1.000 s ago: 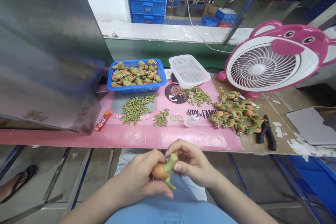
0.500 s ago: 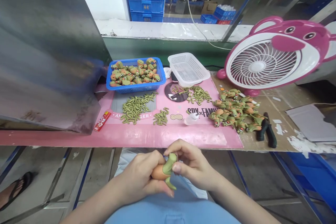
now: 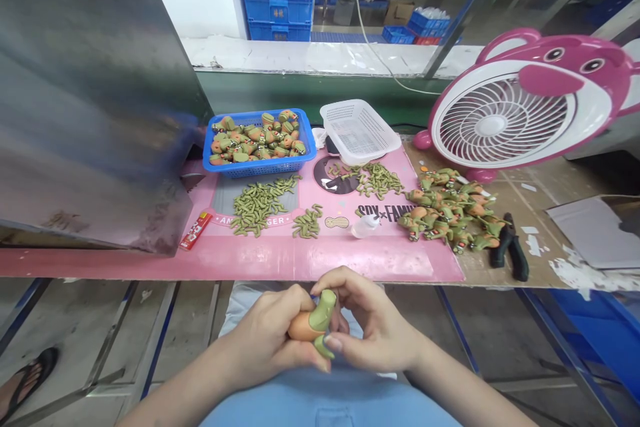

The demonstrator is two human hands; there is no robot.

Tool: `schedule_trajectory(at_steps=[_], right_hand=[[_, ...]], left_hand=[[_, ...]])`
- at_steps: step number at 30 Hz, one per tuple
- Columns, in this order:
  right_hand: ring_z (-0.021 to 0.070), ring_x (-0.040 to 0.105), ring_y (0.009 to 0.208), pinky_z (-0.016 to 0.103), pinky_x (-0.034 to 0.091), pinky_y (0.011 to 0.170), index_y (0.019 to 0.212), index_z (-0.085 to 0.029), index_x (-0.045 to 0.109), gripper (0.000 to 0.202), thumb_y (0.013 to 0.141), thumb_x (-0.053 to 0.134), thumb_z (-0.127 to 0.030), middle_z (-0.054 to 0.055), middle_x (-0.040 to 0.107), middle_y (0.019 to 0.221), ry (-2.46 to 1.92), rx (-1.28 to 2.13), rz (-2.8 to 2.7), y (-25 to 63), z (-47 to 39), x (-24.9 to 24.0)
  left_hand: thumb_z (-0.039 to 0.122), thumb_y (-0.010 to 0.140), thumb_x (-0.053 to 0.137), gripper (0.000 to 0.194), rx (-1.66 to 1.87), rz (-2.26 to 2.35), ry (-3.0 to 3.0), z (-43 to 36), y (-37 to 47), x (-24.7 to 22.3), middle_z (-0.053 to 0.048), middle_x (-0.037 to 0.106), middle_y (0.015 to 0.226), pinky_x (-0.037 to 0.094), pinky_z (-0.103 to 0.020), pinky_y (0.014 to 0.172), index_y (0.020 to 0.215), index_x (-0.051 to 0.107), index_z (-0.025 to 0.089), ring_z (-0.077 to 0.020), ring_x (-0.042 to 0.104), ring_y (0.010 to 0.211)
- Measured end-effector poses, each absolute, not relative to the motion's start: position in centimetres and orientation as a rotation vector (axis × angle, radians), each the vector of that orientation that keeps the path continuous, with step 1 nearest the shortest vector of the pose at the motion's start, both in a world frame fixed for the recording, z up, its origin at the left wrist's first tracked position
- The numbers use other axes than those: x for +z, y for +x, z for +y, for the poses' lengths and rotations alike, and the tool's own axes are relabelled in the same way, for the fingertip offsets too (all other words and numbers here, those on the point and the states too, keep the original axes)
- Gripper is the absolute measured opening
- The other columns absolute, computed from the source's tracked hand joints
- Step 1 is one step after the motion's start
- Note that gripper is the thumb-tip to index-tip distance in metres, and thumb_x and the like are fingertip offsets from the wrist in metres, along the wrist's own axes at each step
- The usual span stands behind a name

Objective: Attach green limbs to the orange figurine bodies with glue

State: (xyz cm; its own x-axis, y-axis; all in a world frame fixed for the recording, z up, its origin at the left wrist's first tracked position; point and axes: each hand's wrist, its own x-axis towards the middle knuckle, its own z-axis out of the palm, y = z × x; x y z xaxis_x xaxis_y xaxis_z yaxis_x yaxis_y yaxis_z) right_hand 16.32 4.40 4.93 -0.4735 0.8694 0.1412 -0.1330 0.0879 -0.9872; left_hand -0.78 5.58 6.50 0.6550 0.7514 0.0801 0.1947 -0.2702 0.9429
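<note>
My left hand (image 3: 273, 330) is closed around a small orange and green toy figure (image 3: 305, 325), held over my lap below the table edge. A thick green part of the figure points up, and a slim green limb sticks out low at its right. Against that limb rests the thumb of my right hand (image 3: 367, 320), its fingers curled behind the figure's upper part. On the pink mat (image 3: 320, 257) lie a pile of small green pieces (image 3: 257, 207), a smaller pile (image 3: 307, 222) and a third pile (image 3: 380, 180). A small clear bottle (image 3: 365, 227) lies near them.
Similar figures fill a blue basket (image 3: 260, 170) beside a white basket (image 3: 360, 133). More figures (image 3: 450, 210) are heaped at right, near black-handled pliers (image 3: 510, 250) and a pink fan (image 3: 500, 107). A metal cabinet (image 3: 90, 113) blocks the left. A red packet (image 3: 195, 231) lies beside it.
My right thumb has moved down from the figure's thick green part to the slim lower limb. My left hand keeps its hold, almost unmoved.
</note>
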Motion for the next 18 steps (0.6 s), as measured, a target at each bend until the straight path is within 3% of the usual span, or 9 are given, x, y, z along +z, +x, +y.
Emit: schedule_trajectory(at_steps=[7, 18], right_hand=[[0.0074, 0.042, 0.053, 0.02, 0.038, 0.048, 0.097, -0.019, 0.045, 0.029, 0.071, 0.059, -0.024, -0.002, 0.047, 0.069, -0.794, 1.524, -1.545, 16.39, 4.31, 5.26], [0.0066, 0.041, 0.053, 0.019, 0.038, 0.05, 0.096, -0.019, 0.045, 0.031, 0.068, 0.057, -0.014, -0.004, 0.046, 0.068, -0.8, 1.503, -1.531, 16.17, 4.34, 5.12]], left_hand=[[0.061, 0.072, 0.049, 0.041, 0.608, 0.821, 1.851, 5.67, -0.74, 6.66, 0.0, 0.061, 0.067, 0.043, -0.023, 0.053, 0.072, 0.048, 0.02, -0.0142, 0.056, 0.056], [0.062, 0.072, 0.048, 0.042, 0.589, 0.835, 1.861, 5.7, -1.03, 6.53, 0.002, 0.057, 0.066, 0.04, -0.023, 0.052, 0.072, 0.048, 0.02, -0.0136, 0.053, 0.057]])
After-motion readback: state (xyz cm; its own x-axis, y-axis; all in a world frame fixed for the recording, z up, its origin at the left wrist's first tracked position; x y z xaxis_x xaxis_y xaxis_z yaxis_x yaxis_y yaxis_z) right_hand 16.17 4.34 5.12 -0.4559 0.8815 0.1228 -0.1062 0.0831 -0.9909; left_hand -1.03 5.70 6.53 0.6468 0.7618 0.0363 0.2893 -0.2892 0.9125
